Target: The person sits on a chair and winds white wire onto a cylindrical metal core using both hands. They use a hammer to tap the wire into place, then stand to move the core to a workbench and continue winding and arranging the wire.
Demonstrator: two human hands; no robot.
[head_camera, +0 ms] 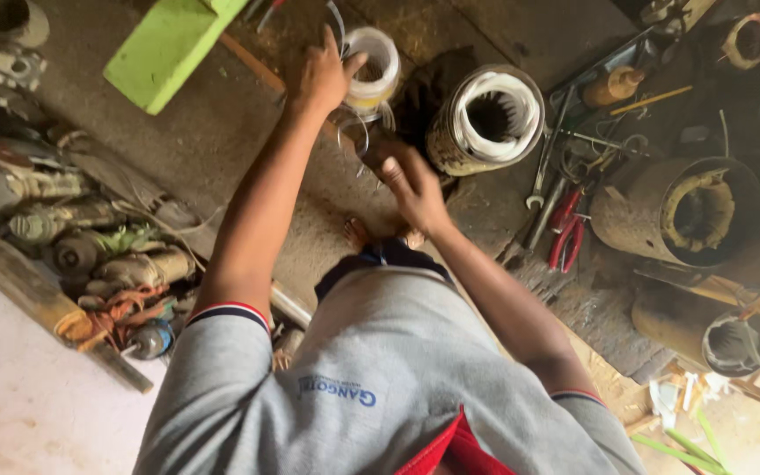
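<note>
- The left hand [323,77] reaches forward to a small white-rimmed spool [373,66] on the dirt floor [204,149]; the fingers curl over its near edge and the thumb lies against the rim, so the hand grasps the spool.
- Thin loops of wire [351,132] hang just below that hand, between the spool and the right hand.
- The right hand [415,189] sits lower and nearer the body, its fingers bent around a dark, brownish part; what it clasps is too blurred to name, and I cannot tell how firmly it grips.
- Just beyond the right hand stands a round metal motor core [484,119], lined with white insulation around a toothed hollow centre.
- To the right of that core lie a spanner [545,171] and red-handled pliers [566,230], close together on the floor.
- Farther right rests a larger rusty motor housing [675,211] on its side, its open end showing windings.
- A green block [164,48] lies at the top left, well apart from both hands.
- A heap of old motor parts [90,246] lines a wooden plank along the left.
- The person's bare toes [358,233] show beneath the right hand.
</note>
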